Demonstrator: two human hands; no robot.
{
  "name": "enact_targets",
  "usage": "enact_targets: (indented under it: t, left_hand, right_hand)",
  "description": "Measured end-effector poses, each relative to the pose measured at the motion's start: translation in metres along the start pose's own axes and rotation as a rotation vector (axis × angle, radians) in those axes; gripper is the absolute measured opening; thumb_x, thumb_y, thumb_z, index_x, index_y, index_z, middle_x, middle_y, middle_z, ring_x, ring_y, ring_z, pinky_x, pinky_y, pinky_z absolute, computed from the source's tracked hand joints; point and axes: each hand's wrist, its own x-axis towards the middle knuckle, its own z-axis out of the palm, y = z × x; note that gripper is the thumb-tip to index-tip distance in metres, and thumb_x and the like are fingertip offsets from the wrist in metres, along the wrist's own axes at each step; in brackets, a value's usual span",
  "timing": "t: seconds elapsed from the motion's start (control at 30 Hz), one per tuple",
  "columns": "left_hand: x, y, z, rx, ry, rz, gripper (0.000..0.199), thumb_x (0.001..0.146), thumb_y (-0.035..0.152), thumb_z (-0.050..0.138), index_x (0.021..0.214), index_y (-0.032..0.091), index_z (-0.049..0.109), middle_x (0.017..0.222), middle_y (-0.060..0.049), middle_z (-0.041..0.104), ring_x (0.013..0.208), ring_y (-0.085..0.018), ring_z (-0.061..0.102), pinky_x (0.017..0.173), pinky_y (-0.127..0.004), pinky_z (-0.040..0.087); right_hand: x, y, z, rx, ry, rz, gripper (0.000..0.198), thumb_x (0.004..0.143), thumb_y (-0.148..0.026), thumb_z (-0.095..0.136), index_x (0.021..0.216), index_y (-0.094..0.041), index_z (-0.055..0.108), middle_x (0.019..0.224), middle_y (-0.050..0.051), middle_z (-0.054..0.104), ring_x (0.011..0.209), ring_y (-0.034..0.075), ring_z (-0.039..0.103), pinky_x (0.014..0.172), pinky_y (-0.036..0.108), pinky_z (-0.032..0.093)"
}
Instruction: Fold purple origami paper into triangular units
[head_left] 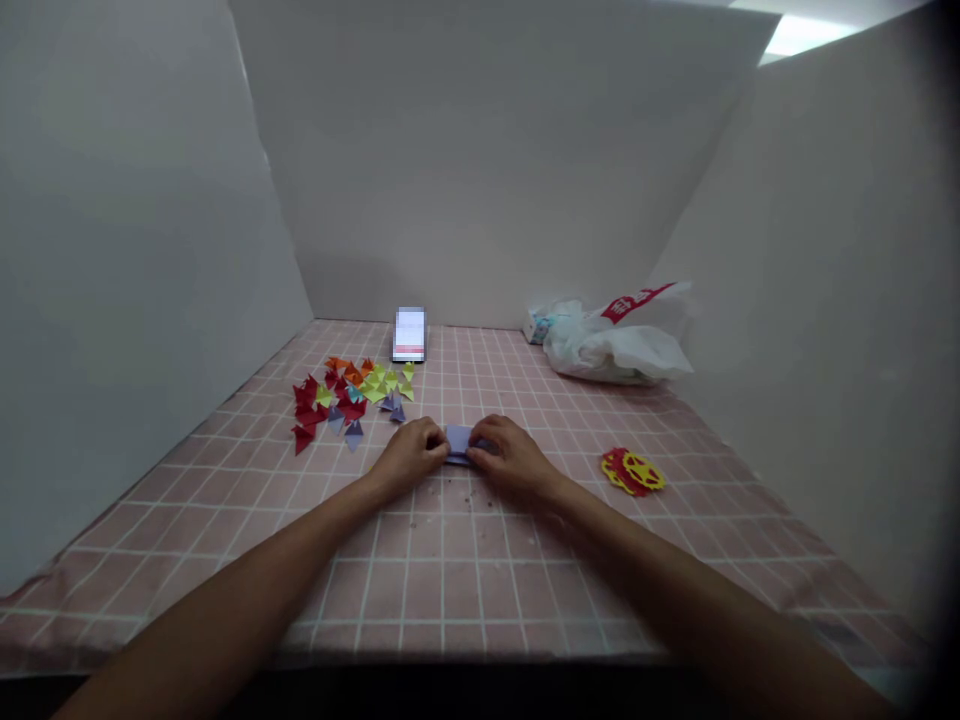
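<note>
Paper [458, 440]: lavender, flat, on the cloth [442, 590], mid-table, between the two hands. Looks folded, with a darker strip along the near edge; layer count too small to read.

Left hand [412, 450]: fingers curled, thumb and fingertips closed at the paper's left end. Right hand [514, 455]: fingers bent over the right end, thumb in at the near edge; looks closed on it, but can't see what's underneath. No visible gap at the tips on either side.

Handling, my read: next to no weight, so it'd skid on the cloth if only one side is held. Thin and bendy as a single sheet, stiffer where layers stack. Should take a crease well and keep it, so a wrong one would show. Could tear or crumple if pulled hard. Grip is probably decent, dry paper.

Hold: light pinch at both ends, thumbs near the near edge, middle left free. Press flat, don't tug.

Around: folded pieces [351, 408] far left, discs [643, 470] right, bag [619, 352] far right. All well apart from the hands except the closest lavender piece [397, 412], just beyond the left hand.
</note>
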Motion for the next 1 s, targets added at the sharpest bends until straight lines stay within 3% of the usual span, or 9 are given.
enact_targets:
  t: [0.1, 0.23, 0.37, 0.5, 0.67, 0.87, 1.0]
  left_hand:
    - [0.001, 0.002, 0.0, -0.016, 0.062, 0.003, 0.016, 0.082, 0.018, 0.053, 0.068, 0.018, 0.058, 0.075, -0.003, 0.06, 0.075, -0.019, 0.057, 0.072, -0.031, 0.044]
    - [0.0, 0.009, -0.007, -0.067, 0.163, 0.05, 0.018, 0.091, 0.027, 0.05, 0.078, 0.018, 0.059, 0.084, -0.004, 0.06, 0.086, -0.02, 0.058, 0.083, -0.034, 0.044]
    - [-0.001, 0.014, -0.012, -0.389, 0.209, 0.032, 0.024, 0.09, 0.04, 0.057, 0.093, 0.017, 0.063, 0.089, -0.005, 0.064, 0.085, -0.019, 0.06, 0.079, -0.032, 0.047]
    - [-0.003, 0.02, -0.011, -0.624, 0.09, -0.102, 0.025, 0.076, 0.039, 0.07, 0.076, 0.016, 0.062, 0.069, 0.001, 0.06, 0.064, -0.014, 0.056, 0.062, -0.026, 0.045]
    - [-0.006, 0.029, -0.009, -0.69, 0.137, -0.181, 0.026, 0.075, 0.038, 0.071, 0.068, 0.016, 0.059, 0.062, 0.003, 0.057, 0.056, -0.012, 0.053, 0.056, -0.023, 0.043]
    - [-0.006, 0.03, -0.007, -0.848, 0.116, -0.26, 0.025, 0.067, 0.031, 0.076, 0.084, 0.015, 0.065, 0.067, 0.003, 0.062, 0.06, -0.012, 0.056, 0.06, -0.023, 0.044]
    - [-0.008, 0.033, -0.008, -0.867, 0.144, -0.271, 0.017, 0.066, 0.027, 0.072, 0.078, 0.016, 0.067, 0.069, 0.002, 0.062, 0.063, -0.011, 0.055, 0.062, -0.022, 0.043]
  right_hand:
    - [0.001, 0.004, 0.0, 0.056, 0.025, -0.02, 0.008, 0.078, -0.01, 0.07, 0.08, -0.017, 0.067, 0.091, 0.007, 0.067, 0.089, 0.021, 0.06, 0.082, 0.033, 0.045]
    - [0.001, 0.001, -0.004, 0.162, 0.194, -0.069, 0.011, 0.081, -0.009, 0.064, 0.075, -0.019, 0.064, 0.083, 0.004, 0.067, 0.084, 0.02, 0.06, 0.08, 0.033, 0.044]
    - [0.002, -0.009, -0.01, 0.359, 0.245, 0.018, 0.013, 0.086, -0.018, 0.058, 0.073, -0.02, 0.061, 0.066, -0.001, 0.059, 0.064, 0.016, 0.054, 0.062, 0.028, 0.038]
    - [0.005, -0.015, -0.004, 0.703, 0.228, 0.149, 0.016, 0.081, -0.031, 0.066, 0.07, -0.02, 0.061, 0.061, -0.003, 0.055, 0.057, 0.013, 0.049, 0.056, 0.026, 0.036]
    - [0.003, -0.015, 0.009, 1.118, 0.177, 0.248, 0.022, 0.07, -0.033, 0.077, 0.084, -0.019, 0.068, 0.075, 0.0, 0.066, 0.063, 0.014, 0.056, 0.061, 0.027, 0.043]
    - [-0.003, -0.013, 0.013, 1.152, 0.146, 0.227, 0.016, 0.071, -0.028, 0.076, 0.086, -0.022, 0.071, 0.075, -0.001, 0.065, 0.065, 0.014, 0.054, 0.061, 0.027, 0.042]
    - [-0.006, -0.012, 0.011, 1.178, 0.19, 0.216, 0.015, 0.07, -0.019, 0.071, 0.084, -0.023, 0.075, 0.081, -0.001, 0.067, 0.074, 0.015, 0.058, 0.071, 0.028, 0.044]
